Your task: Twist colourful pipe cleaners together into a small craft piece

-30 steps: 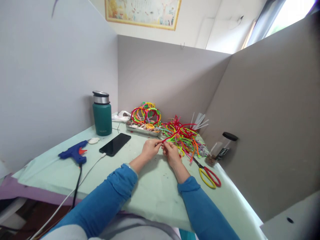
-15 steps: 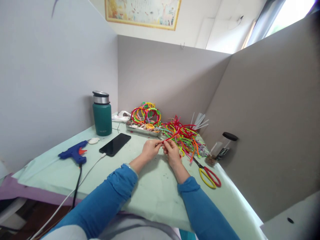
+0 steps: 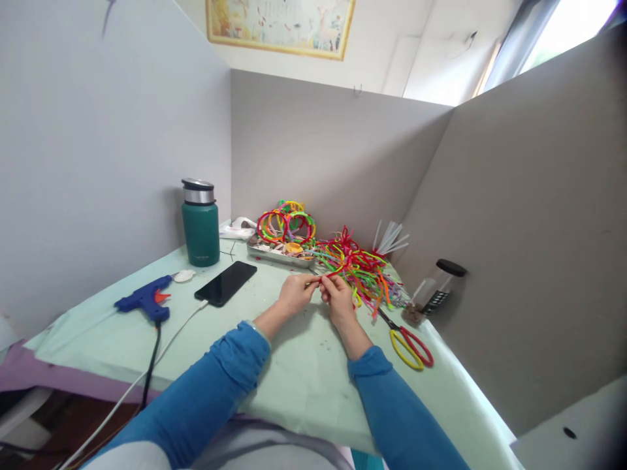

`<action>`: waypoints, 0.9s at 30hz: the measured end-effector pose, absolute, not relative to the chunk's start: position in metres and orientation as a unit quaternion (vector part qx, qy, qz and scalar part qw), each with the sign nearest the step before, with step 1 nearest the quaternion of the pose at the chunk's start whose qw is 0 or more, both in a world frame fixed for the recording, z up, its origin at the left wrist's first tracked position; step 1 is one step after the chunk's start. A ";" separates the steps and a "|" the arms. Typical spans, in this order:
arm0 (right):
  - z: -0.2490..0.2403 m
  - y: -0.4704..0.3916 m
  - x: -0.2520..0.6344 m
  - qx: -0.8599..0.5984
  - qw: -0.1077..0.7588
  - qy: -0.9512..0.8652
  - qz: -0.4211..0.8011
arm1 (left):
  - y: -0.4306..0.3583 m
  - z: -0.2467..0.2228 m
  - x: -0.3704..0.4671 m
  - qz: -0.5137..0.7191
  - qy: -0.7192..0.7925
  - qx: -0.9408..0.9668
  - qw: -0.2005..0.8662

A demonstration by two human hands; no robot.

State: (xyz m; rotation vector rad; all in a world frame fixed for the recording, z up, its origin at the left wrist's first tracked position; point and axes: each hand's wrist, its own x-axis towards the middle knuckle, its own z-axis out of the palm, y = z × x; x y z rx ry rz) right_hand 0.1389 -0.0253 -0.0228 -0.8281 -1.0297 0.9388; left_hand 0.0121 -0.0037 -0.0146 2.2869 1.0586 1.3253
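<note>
where both hands' closed grip (image 3: 320, 282) meets, the red stem (image 3: 331, 274) lies pinched.

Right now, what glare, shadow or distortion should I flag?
All in the head view: window blown out; soft shadow beside the green bottle; outer areas look wide-angle stretched; right edge dark and blurred; red strand at the fingertips too small to trace fully.

Glue gun (image 3: 143, 298) at far left of tabletop (image 3: 304, 365); phone (image 3: 225, 283) to its right. Bottle (image 3: 200, 225) stands behind phone. Tray (image 3: 280, 256) lies right of bottle, rings (image 3: 287, 225) in it. Pipe cleaners (image 3: 360, 264) heaped right of tray. Scissors (image 3: 409, 343) lie before the heap, jar (image 3: 435, 290) tilted at right.
</note>
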 end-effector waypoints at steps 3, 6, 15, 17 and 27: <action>-0.022 -0.025 0.139 -0.364 0.691 -0.455 0.428 | -0.003 -0.015 0.012 0.464 0.373 0.791 0.144; -0.022 -0.026 0.138 -0.362 0.692 -0.449 0.434 | -0.003 -0.014 0.012 0.466 0.378 0.787 0.142; -0.022 -0.026 0.139 -0.333 0.684 -0.450 0.467 | -0.006 -0.010 0.011 0.470 0.387 0.778 0.157; -0.021 -0.026 0.140 -0.319 0.683 -0.440 0.487 | -0.006 -0.010 0.010 0.469 0.387 0.778 0.156; -0.017 -0.030 0.140 -0.270 0.659 -0.441 0.546 | -0.006 -0.010 0.011 0.462 0.389 0.783 0.149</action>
